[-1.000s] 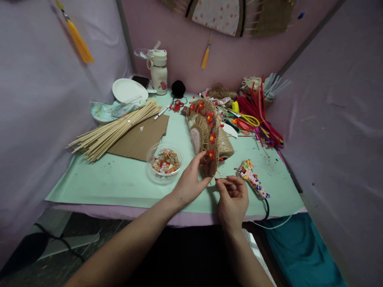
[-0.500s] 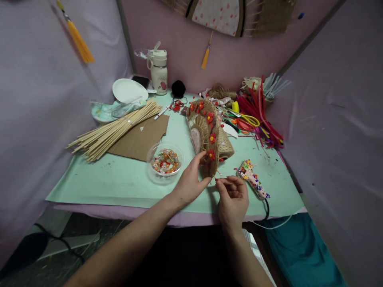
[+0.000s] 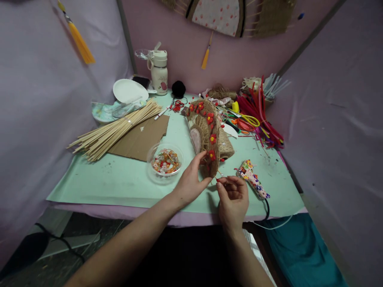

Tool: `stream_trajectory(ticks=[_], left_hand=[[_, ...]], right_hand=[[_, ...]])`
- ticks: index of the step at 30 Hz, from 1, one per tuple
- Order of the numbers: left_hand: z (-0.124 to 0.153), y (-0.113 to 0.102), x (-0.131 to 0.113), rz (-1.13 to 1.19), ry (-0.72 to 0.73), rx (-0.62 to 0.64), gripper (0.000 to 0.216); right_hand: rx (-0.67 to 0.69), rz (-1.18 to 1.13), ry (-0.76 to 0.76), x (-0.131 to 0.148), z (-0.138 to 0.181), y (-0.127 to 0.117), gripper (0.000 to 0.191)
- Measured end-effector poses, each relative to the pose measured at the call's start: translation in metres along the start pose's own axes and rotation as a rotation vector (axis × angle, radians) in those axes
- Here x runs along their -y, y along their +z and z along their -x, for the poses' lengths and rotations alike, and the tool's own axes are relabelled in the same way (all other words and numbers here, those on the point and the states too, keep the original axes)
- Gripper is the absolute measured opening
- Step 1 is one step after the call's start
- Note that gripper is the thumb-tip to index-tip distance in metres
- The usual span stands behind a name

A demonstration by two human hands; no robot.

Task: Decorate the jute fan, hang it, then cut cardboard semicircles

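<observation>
A curved twine-and-burlap piece trimmed with red flowers stands on edge, tilted, in the middle of the table. My left hand is closed on its near end, thumb towards me and fingers on its left side. Close by, my right hand pinches a small red bead against the tip of a thin stick that pokes out of that end. Behind the piece lies a roll of twine. To the right of my right hand rests a flower-patterned glue gun.
A clear bowl of beads stands left of my hands. Bamboo sticks lie across cardboard. Further back are a bottle, a white plate, black yarn, yellow-handled scissors and red pipe cleaners.
Almost nothing differs. My right fingertips and the red bead have shifted very slightly; my left hand keeps its hold on the piece.
</observation>
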State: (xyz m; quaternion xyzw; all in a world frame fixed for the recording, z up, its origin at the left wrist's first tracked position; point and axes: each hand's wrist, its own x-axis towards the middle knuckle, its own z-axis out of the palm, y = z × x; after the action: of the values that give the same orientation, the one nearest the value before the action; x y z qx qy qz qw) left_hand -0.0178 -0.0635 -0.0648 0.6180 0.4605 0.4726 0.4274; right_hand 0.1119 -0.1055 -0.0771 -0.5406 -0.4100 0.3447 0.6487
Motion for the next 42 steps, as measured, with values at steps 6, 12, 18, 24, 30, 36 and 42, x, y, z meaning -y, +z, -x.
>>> stream_trajectory(ticks=[6, 12, 18, 24, 30, 36, 42], left_hand=[[0.000, 0.000, 0.001, -0.019, 0.007, 0.001, 0.074], [0.000, 0.001, 0.001, -0.009, 0.012, 0.001, 0.074], [0.001, 0.000, -0.001, 0.001, 0.003, 0.000, 0.075], [0.000, 0.001, 0.001, -0.002, 0.011, 0.005, 0.075], [0.000, 0.001, 0.002, 0.003, 0.020, 0.007, 0.075], [0.000, 0.001, 0.001, -0.019, 0.014, 0.019, 0.074], [0.000, 0.001, 0.002, -0.018, 0.022, 0.020, 0.074]], right_hand=[[-0.023, 0.002, 0.022, -0.003, 0.000, -0.002, 0.035], [-0.022, 0.011, 0.009, -0.003, -0.001, -0.001, 0.034], [-0.029, 0.032, -0.005, -0.002, -0.002, 0.000, 0.033], [-0.023, 0.016, 0.000, 0.000, -0.002, 0.000, 0.033], [-0.008, -0.031, 0.032, 0.001, -0.003, 0.000, 0.033], [0.049, -0.102, 0.110, 0.001, -0.009, -0.003, 0.034], [0.054, -0.122, 0.146, 0.002, -0.011, -0.003, 0.036]])
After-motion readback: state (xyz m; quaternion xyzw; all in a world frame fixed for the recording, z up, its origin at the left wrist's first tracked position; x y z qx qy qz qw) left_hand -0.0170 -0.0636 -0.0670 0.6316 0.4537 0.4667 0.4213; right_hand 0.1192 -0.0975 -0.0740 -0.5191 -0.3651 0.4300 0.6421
